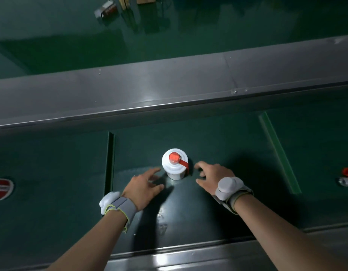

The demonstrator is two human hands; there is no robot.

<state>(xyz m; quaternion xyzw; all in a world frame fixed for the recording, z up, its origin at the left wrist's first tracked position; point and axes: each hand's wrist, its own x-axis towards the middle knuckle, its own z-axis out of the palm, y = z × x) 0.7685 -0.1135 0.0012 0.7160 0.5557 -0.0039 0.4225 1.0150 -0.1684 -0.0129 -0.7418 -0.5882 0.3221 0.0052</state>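
standing upright on the dark green belt [208, 137], between two green dividers [109, 163]: white bottle [174, 170] with red cap [174, 157] and a red ribbon down its right side. flanked just beside by left hand [144, 185] and right hand [210, 175], fingers [153, 171] spread loose, gripping nothing, apart from the bottle. grey wrist bands [121, 206] on both arms. steel rail [169, 90] beyond.

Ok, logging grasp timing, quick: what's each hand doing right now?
Left hand: open, beside the white bottle, holding nothing.
Right hand: open, fingers loosely curled, holding nothing.
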